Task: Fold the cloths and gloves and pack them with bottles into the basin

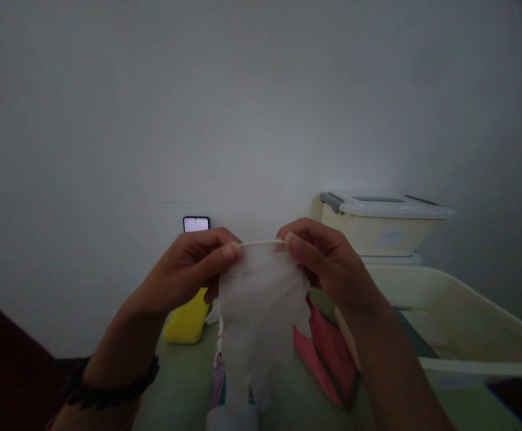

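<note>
A thin, whitish disposable glove [263,299] hangs in front of me with its rolled cuff edge at the top. My left hand [198,263] pinches the left end of that edge between thumb and fingertips. At the right end, my right hand [324,257] pinches it the same way, so the edge is stretched straight between them. The lower part of the glove is blurred. Behind it stands a container with a printed label [218,380], partly hidden. A pale rounded thing [231,419] shows at the bottom edge.
A yellow block-like object [187,320] lies on the green surface [175,380] at left, below an upright phone [197,224]. Red, dark-edged material [333,353] lies to the right. Beyond my right arm are an open cream tub [458,281] and a lidded box [378,230] against the wall.
</note>
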`<state>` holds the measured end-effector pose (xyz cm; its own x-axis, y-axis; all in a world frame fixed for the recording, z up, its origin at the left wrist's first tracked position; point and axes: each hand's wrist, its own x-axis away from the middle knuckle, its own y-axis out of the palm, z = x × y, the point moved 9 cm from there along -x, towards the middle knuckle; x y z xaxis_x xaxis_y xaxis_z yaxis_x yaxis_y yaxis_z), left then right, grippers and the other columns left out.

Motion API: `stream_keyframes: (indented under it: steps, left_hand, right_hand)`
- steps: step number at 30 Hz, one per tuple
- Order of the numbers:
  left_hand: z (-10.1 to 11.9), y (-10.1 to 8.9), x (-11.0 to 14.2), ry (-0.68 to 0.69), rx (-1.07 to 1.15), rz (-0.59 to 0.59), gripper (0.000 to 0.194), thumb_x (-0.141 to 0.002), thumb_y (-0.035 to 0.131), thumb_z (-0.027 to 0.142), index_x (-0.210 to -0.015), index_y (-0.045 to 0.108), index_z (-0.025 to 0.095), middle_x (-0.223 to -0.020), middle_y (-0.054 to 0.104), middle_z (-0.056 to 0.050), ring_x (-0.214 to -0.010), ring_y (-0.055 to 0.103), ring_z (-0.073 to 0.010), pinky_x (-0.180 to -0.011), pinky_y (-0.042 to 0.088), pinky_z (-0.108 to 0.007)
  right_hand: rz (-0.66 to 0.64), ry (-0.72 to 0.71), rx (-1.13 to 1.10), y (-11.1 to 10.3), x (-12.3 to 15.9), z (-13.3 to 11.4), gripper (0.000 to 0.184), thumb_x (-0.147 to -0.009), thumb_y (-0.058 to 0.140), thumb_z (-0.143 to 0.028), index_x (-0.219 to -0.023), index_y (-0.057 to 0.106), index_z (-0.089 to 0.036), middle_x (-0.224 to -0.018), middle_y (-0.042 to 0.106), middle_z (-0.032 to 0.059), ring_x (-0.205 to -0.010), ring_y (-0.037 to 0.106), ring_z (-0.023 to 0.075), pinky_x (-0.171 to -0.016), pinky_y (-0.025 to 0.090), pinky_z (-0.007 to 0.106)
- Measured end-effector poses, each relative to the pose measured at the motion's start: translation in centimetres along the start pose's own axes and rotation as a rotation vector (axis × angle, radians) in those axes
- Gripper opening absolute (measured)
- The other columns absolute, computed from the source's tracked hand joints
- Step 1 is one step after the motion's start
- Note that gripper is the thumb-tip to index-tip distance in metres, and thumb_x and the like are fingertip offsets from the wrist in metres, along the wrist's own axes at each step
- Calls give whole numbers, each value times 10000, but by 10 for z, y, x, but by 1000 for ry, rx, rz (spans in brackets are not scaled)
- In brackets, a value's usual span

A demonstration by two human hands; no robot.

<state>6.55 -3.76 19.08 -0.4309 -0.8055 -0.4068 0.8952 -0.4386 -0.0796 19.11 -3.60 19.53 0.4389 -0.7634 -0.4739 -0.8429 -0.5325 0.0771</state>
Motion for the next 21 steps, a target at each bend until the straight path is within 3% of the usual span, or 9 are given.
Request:
stream_keyframes:
  steps: [3, 7, 13, 16, 21]
  left_hand:
    - [7, 3, 3, 21, -55, -58, 198, -780, 680, 366, -728, 683, 175, -519, 563, 32, -390, 482, -57, -356, 403, -137]
    - [20, 9, 1, 131, -197, -87, 185, -798, 661, 315, -705, 699, 159, -597, 578, 0, -512, 504, -81, -443, 429, -166]
    - [25, 7, -2, 197, -249, -19, 159, -821, 625, 252, -693, 651, 162, -608, 558, 6, -535, 478, -84, -465, 401, -178]
    - [25, 6, 0, 205, -249, -5, 158, -826, 620, 252, -694, 625, 165, -625, 535, 11, -544, 468, -81, -465, 400, -173]
    - [25, 1, -1, 260, -233, 24, 126, -834, 612, 231, -720, 594, 181, -841, 526, -6, -583, 472, -69, -445, 416, -160]
  right_hand:
    - [-24, 24, 93, 1, 3, -3, 173, -806, 653, -328, -701, 611, -196, -535, 456, -82, -396, 342, 17, -338, 262, 120]
    - [-74, 30, 125, 4, 5, -5, 224, -830, 616, -364, -707, 573, -182, -693, 553, -37, -459, 423, 29, -373, 319, 140]
    - [10, -81, 166, -4, 5, -13, 400, -868, 533, -475, -615, 447, -178, -530, 317, -79, -427, 248, 34, -362, 195, 162]
    - [16, -93, 167, -5, 3, -12, 355, -835, 599, -442, -632, 465, -183, -548, 330, -75, -449, 253, 43, -377, 187, 181]
    - [25, -157, 218, -6, 2, -18, 179, -829, 631, -312, -708, 551, -207, -620, 454, -51, -555, 400, 74, -467, 312, 198]
